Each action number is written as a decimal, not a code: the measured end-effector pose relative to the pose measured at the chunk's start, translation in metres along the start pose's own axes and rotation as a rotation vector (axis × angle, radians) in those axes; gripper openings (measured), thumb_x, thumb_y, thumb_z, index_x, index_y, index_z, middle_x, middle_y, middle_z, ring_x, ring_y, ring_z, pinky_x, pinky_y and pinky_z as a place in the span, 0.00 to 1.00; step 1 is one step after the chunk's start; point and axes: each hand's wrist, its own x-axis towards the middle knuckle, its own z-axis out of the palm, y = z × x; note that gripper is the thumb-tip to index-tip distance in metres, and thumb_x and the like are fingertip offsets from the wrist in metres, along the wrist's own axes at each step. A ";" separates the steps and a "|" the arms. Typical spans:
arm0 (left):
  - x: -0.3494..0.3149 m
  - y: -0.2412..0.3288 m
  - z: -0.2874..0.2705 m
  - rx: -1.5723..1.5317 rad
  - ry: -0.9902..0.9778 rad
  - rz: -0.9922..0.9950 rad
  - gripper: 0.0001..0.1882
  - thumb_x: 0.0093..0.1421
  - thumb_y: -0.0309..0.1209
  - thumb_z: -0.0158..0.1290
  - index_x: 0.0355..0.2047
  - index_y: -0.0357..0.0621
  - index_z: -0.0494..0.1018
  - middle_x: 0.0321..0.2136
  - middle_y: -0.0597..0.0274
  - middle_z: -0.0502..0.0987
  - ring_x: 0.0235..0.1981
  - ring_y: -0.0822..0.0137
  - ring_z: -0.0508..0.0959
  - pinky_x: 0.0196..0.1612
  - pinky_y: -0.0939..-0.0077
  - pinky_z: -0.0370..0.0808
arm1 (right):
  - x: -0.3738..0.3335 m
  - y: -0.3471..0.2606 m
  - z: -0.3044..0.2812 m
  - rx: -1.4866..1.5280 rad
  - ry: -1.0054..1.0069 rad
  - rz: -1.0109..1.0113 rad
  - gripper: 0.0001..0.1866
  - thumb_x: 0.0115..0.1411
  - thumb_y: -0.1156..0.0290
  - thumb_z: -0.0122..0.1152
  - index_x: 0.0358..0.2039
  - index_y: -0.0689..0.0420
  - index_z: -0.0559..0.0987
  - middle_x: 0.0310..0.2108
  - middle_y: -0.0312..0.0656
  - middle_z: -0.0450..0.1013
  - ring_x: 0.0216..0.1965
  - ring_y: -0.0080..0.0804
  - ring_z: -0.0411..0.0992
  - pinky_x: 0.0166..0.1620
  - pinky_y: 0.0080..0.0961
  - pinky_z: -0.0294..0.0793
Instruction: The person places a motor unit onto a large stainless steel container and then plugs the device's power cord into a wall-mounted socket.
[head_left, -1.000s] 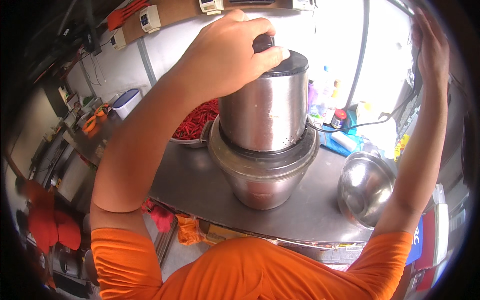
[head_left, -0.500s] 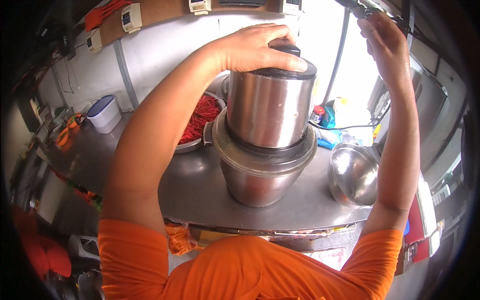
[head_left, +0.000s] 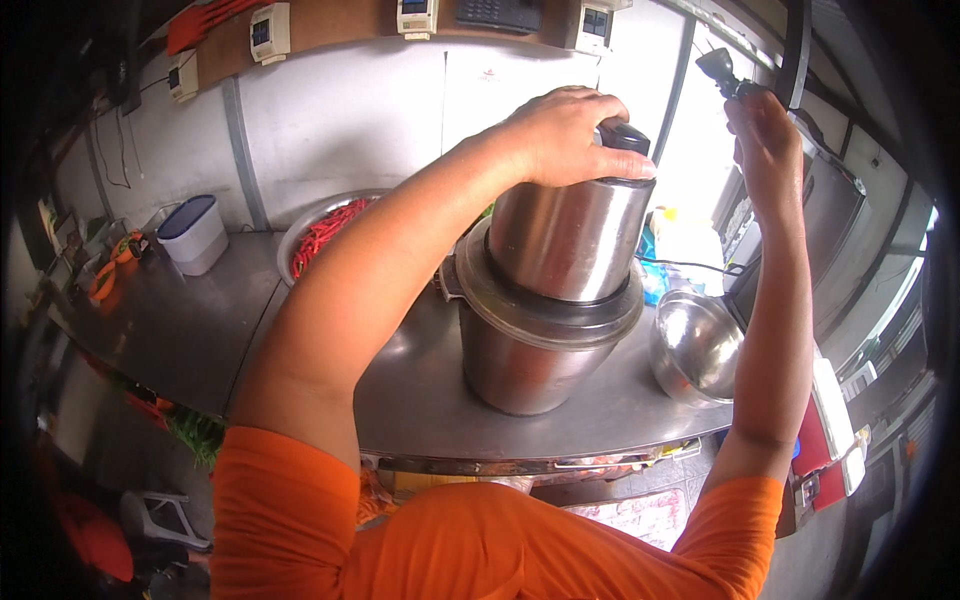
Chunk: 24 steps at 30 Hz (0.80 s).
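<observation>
Right hand point(head_left: 768, 130) nearer grinder point(head_left: 565, 242); dark fitting point(head_left: 716, 66) more visible

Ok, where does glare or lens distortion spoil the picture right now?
Head view: the backdrop just right of the steel appliance is blown out nearly white; head view: bright highlights streak the appliance and the steel bowl; head view: the front edge of the counter bows and the corners fall to black; head view: the dark piece at the right hand is too small to identify.

Left forearm point(head_left: 345, 290) blocks a chunk of the chili bowl point(head_left: 287, 247), left fingers point(head_left: 615, 162) cover part of the black knob point(head_left: 630, 139). Orange shirt point(head_left: 450, 540) gets chopped off at the bottom. Honestly can't quite tell what that black thing point(head_left: 716, 65) in the right fingers point(head_left: 755, 110) is.
</observation>
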 end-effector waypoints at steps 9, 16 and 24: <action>-0.003 0.009 0.000 -0.016 0.011 -0.073 0.33 0.53 0.55 0.59 0.49 0.41 0.74 0.49 0.49 0.76 0.54 0.53 0.73 0.58 0.61 0.69 | 0.026 0.069 0.031 -0.105 0.025 0.120 0.13 0.66 0.59 0.59 0.41 0.56 0.78 0.31 0.38 0.77 0.28 0.22 0.72 0.32 0.27 0.73; -0.020 0.015 0.000 -0.019 0.241 0.005 0.32 0.54 0.49 0.64 0.50 0.37 0.72 0.51 0.46 0.73 0.54 0.50 0.72 0.58 0.62 0.68 | 0.047 0.147 0.095 0.180 -0.087 0.153 0.10 0.64 0.65 0.61 0.38 0.58 0.79 0.26 0.36 0.75 0.26 0.21 0.71 0.30 0.22 0.72; -0.165 -0.005 0.018 -0.151 0.107 -0.503 0.33 0.55 0.41 0.64 0.55 0.34 0.67 0.52 0.44 0.71 0.55 0.50 0.72 0.57 0.59 0.68 | 0.069 0.190 0.185 0.435 -0.153 0.316 0.10 0.64 0.66 0.61 0.38 0.61 0.78 0.24 0.37 0.74 0.22 0.21 0.68 0.28 0.24 0.71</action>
